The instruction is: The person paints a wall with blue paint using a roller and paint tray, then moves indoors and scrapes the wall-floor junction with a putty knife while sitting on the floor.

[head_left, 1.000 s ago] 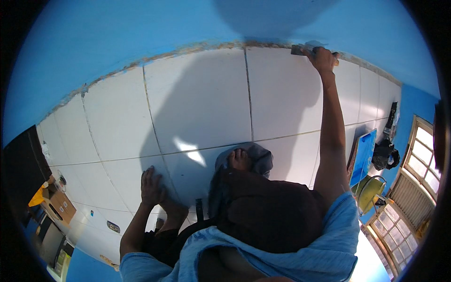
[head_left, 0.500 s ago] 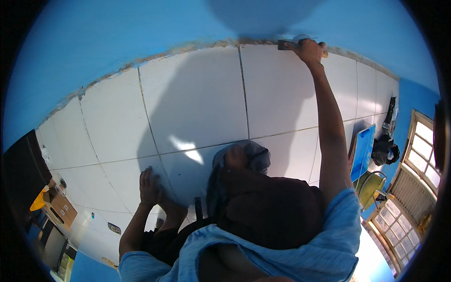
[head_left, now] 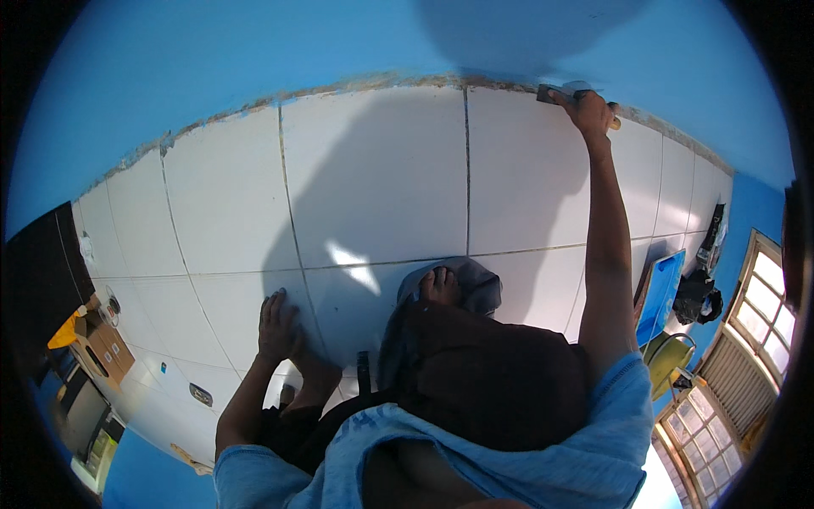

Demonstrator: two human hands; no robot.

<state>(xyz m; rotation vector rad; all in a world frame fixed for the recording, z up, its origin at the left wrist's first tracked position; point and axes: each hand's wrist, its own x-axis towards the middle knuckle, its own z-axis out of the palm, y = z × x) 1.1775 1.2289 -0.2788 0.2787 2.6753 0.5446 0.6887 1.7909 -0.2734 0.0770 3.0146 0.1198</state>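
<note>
Far right, at the seam where the blue wall point(head_left: 339, 42) meets the white tiled floor point(head_left: 373, 161), my right hand point(head_left: 591, 114) is closed around a scraper point(head_left: 547, 94). Its dark flat blade points left along the seam, and a tan handle end pokes out behind the hand. Something pale rises by the knuckles against the wall; I cannot make out what it is. My left hand point(head_left: 275, 327) rests on the tiles at lower left, fingers stretched out, holding nothing. A rough strip of bare, chipped plaster point(head_left: 373, 82) runs along the seam.
A grey cloth point(head_left: 479, 284) lies around my bare foot point(head_left: 439, 287). To the right are a blue tray point(head_left: 661, 293), a black bag point(head_left: 697, 297) and a green round item point(head_left: 667, 365). A cardboard box point(head_left: 103, 348) stands at left. My shadow covers the middle tiles.
The whole view has shifted, so the floor and wall sit farther right and slightly lower. My right hand with the scraper stays at nearly the same place along the seam; my left hand stays down.
</note>
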